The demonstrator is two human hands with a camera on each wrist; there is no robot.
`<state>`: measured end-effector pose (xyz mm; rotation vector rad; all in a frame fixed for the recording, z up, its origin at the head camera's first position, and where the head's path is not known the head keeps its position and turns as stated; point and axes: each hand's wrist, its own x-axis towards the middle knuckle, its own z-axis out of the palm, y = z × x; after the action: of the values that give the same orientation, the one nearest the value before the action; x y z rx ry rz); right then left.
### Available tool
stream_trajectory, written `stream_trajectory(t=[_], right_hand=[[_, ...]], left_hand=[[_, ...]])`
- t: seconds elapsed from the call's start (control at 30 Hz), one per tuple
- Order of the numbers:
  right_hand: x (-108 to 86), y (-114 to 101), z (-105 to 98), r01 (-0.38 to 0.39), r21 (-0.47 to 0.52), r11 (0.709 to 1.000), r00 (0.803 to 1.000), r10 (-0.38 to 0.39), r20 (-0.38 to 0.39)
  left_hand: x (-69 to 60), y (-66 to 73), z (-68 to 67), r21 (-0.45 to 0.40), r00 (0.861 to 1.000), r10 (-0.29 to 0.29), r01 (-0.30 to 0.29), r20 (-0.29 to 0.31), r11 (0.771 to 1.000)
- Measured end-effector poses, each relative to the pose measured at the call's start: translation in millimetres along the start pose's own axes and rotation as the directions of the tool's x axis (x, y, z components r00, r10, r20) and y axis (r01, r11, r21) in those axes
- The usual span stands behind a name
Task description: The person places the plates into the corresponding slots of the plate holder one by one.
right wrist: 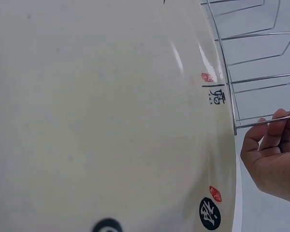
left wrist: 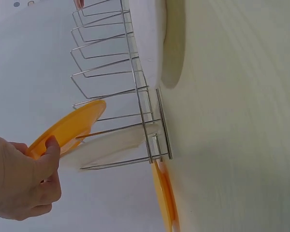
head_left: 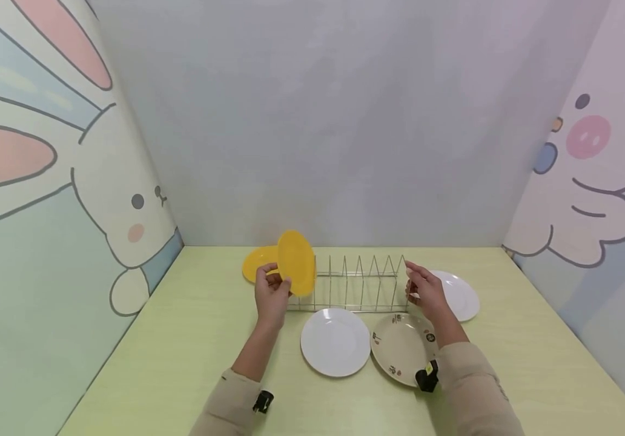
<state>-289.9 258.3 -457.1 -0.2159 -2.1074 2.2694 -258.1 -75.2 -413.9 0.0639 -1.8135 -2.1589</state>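
Note:
My left hand [head_left: 272,298] pinches a yellow plate [head_left: 297,264] by its lower edge, thumb on the near face. This plate is tilted upright at the left end of a metal wire dish rack [head_left: 356,276]. In the left wrist view, a pale plate-like shape [left wrist: 111,146] shows between the rack's end wires; I cannot tell exactly what it is. With curled fingers, my right hand [head_left: 427,293] grips the wire at the rack's right end. Another yellow plate [head_left: 254,264] lies on the table to the left, partly hidden behind the left hand.
In front of the rack lie a white plate [head_left: 335,343] and a beige plate with dark printed marks [head_left: 401,345]. A second white plate [head_left: 461,297] lies right of the rack, partly behind the right hand. A grey wall [head_left: 340,151] stands behind the table [head_left: 171,363].

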Motion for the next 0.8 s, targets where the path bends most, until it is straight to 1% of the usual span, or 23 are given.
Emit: stream_trajectory(t=[0.1,0.2,0.3,0.4,0.63,0.7,0.73,0.8], right_hand=[[1.0,-1.1,0.1,0.006,0.004,1.000,1.000,-0.006,-0.001],[2.1,-0.6,0.0,0.005,0.007,1.000,1.000,-0.005,-0.001],[2.7,0.9,-0.6,0.000,0.011,1.000,1.000,0.000,-0.003],[2.7,2.4,-0.6,-0.005,0.016,1.000,1.000,0.005,-0.011],[3.3,2.6,0.5,0.001,0.031,1.000,0.999,0.000,-0.039],[3.6,2.6,0.7,0.002,0.031,1.000,0.999,0.000,-0.042],[3.8,2.6,0.8,0.001,0.030,1.000,0.999,0.000,-0.042],[4.3,3.1,1.3,0.004,0.023,1.000,0.999,-0.003,-0.042]], left_hand=[[-0.8,-4.1,3.1,0.046,1.000,0.005,-0.005,-0.001,0.999],[-2.7,-8.2,4.5,0.119,0.999,0.041,-0.041,0.002,0.992],[-4.0,-13.6,5.2,0.221,0.995,0.098,-0.100,0.021,0.970],[-4.5,-18.6,5.4,0.302,0.989,0.142,-0.149,0.047,0.942],[-6.0,-16.8,7.0,0.367,0.983,0.173,-0.181,0.056,0.912],[-5.4,-15.3,7.1,0.413,0.980,0.190,-0.194,0.053,0.890],[-4.9,-14.8,6.9,0.441,0.979,0.199,-0.201,0.051,0.875],[-3.5,-13.6,6.4,0.500,0.973,0.224,-0.222,0.056,0.837]])
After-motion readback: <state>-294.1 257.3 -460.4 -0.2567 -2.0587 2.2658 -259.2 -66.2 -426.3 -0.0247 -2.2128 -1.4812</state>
